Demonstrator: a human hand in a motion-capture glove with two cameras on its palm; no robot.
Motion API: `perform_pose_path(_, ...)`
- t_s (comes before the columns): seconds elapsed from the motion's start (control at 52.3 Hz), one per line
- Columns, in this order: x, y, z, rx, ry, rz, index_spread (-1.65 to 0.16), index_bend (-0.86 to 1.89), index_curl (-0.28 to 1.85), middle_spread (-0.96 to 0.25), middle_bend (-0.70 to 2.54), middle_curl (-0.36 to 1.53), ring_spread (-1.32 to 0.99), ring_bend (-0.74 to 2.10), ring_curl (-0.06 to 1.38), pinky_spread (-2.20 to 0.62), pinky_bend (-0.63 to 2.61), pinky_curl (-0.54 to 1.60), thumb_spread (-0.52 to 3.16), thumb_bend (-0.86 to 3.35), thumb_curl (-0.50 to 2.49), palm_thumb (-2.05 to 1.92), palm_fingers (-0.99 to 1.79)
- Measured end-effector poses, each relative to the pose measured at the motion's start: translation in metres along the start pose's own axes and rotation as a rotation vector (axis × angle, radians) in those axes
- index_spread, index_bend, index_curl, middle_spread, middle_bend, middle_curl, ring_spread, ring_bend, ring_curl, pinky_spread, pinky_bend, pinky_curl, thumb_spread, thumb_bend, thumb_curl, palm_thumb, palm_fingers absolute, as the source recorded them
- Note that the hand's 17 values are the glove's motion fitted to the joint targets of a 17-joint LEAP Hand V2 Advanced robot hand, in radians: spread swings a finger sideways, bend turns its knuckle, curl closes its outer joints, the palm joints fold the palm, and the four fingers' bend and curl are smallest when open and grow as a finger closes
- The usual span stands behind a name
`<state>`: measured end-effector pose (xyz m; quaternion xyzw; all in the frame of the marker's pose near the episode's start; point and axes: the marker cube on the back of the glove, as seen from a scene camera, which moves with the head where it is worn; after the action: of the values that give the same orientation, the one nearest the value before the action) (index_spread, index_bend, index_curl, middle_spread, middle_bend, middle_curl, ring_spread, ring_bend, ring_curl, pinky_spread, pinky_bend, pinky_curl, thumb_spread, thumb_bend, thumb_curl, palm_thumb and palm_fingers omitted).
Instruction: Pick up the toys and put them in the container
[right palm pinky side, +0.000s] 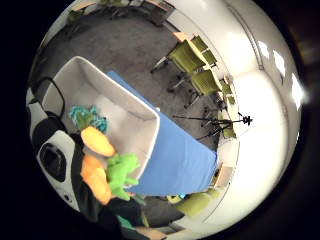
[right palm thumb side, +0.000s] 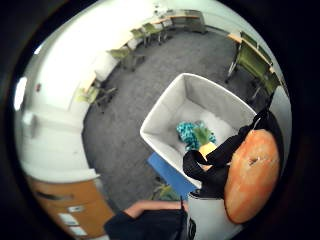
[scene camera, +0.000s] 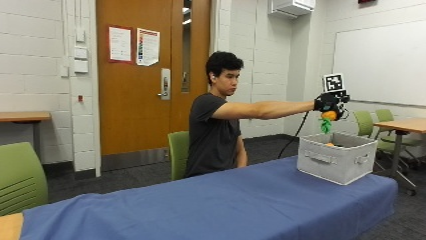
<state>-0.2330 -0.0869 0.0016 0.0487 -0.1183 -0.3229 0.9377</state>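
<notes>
Right hand: the gloved right hand (scene camera: 327, 104) is grasping an orange plush toy with green leaves (scene camera: 327, 119), fingers curled round the orange body.
How far open: the fingers are closing on the toy rather than lying straight; the exact spread between them is hidden behind the toy.
Held toy: in the little finger side palm view the orange plush toy with green leaves (right palm pinky side: 102, 167) is sitting right against the palm, its green tuft (right palm pinky side: 122, 173) hanging free; in the thumb side view its orange body (right palm thumb side: 252, 172) is filling the space beside the glove's strap.
Arm pose: the arm is reaching out straight at shoulder height, holding the hand above the grey container (scene camera: 335, 157), the green leaves dangling down toward its opening without touching it.
Container: the grey container is sitting on the blue tablecloth (scene camera: 219, 205), near the table's far end.
Inside the container: a teal toy (right palm thumb side: 189, 132) and a second orange and green toy (right palm thumb side: 205, 141) are lying together on the container's floor.
Person: sitting behind the table, facing the container.
</notes>
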Motion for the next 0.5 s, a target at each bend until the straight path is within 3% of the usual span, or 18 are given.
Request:
perform_pose_path(0.096, 0.018, -0.003, 0.023, -0.059, 0.133, 0.174, -0.29, 0.56, 1.09, -0.27, 1.02, 0.67, -0.38, 1.19, 0.53, -0.48, 0.76, 0.4, 0.66, 0.13, 1.25, 0.49, 1.26)
perform_pose_path(0.191, 0.04, 0.006, 0.043, -0.274, 0.22, 0.324, -0.28, 0.51, 1.07, -0.28, 1.01, 0.66, -0.4, 1.14, 0.51, -0.48, 0.78, 0.4, 0.7, 0.08, 1.25, 0.41, 1.11)
perform_pose_path(0.21, 0.041, 0.007, 0.044, -0.295, 0.209, 0.331, -0.28, 0.29, 1.01, -0.26, 0.84, 0.61, -0.39, 1.07, 0.48, -0.42, 0.81, 0.41, 0.85, -0.09, 1.11, 0.14, 0.51)
perform_pose_path(0.23, 0.042, 0.008, 0.045, -0.3, 0.202, 0.329, -0.27, 0.36, 1.07, -0.27, 0.94, 0.66, -0.39, 1.18, 0.55, -0.44, 0.87, 0.47, 0.88, -0.02, 1.12, 0.2, 0.88)
perform_pose_path(0.249, 0.043, 0.01, 0.046, -0.294, 0.198, 0.322, -0.28, 0.2, 1.0, -0.24, 0.76, 0.59, -0.37, 1.01, 0.48, -0.39, 0.83, 0.43, 0.91, -0.14, 1.04, 0.02, 0.24)
perform_pose_path(0.287, 0.039, 0.011, 0.047, -0.273, 0.181, 0.306, -0.26, 0.17, 1.0, -0.2, 0.69, 0.59, -0.32, 0.95, 0.52, -0.35, 0.89, 0.51, 0.91, -0.18, 0.96, -0.13, -0.03)
perform_pose_path(0.44, -0.027, 0.013, 0.052, -0.242, 0.175, 0.305, -0.27, 0.16, 0.82, -0.14, 0.59, 0.51, -0.31, 0.81, 0.36, -0.25, 0.87, 0.4, 0.98, -0.15, 0.71, -0.19, 0.09)
perform_pose_path(0.497, -0.018, 0.028, 0.041, -0.226, 0.192, 0.303, -0.27, 0.16, 0.8, -0.13, 0.58, 0.5, -0.31, 0.8, 0.35, -0.23, 0.86, 0.39, 0.99, -0.15, 0.64, -0.19, 0.08)
